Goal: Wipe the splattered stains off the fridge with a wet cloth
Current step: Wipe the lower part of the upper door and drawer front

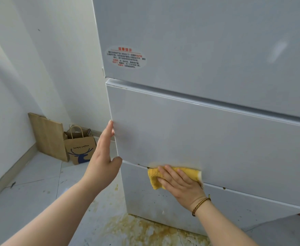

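A white fridge (207, 125) with three door fronts fills the right of the head view. My right hand (180, 183) presses a folded yellow cloth (155, 176) flat against the seam between the middle and bottom fronts. Small brown stains (223, 188) dot that seam and the bottom front. My left hand (104, 153) lies with straight fingers on the left edge of the middle front, thumb at its lower corner.
A brown paper bag (80, 148) and a wooden board (48, 135) lean in the wall corner at left. Yellow-brown spill marks (140, 229) cover the tiled floor in front of the fridge base. An oval sticker (126, 56) sits on the top door.
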